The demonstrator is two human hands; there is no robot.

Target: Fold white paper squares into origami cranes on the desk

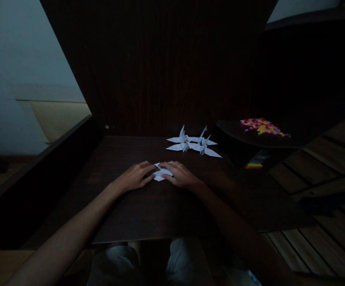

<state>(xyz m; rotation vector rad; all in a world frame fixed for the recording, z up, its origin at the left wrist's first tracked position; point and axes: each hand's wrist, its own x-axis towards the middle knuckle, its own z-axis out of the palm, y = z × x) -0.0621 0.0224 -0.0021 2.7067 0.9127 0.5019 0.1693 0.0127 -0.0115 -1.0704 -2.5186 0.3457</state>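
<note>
A small piece of folded white paper (159,178) lies flat on the dark wooden desk (160,214). From the left, my left hand (136,175) grips its edge between thumb and fingertips. My right hand (181,174) holds the other side, its fingers over the top and its thumb near the lower edge. Part of the sheet is hidden beneath my fingers. Just beyond my right hand, several white origami cranes (186,146) stand close together with wings spread.
Right of the cranes, a dark rounded surface (229,133) bears a heap of small pink, red and yellow pieces (262,126). A dark upright panel (160,71) rises behind the desk, and a raised side board (50,159) borders its left. Wooden slats (324,167) show at the right.
</note>
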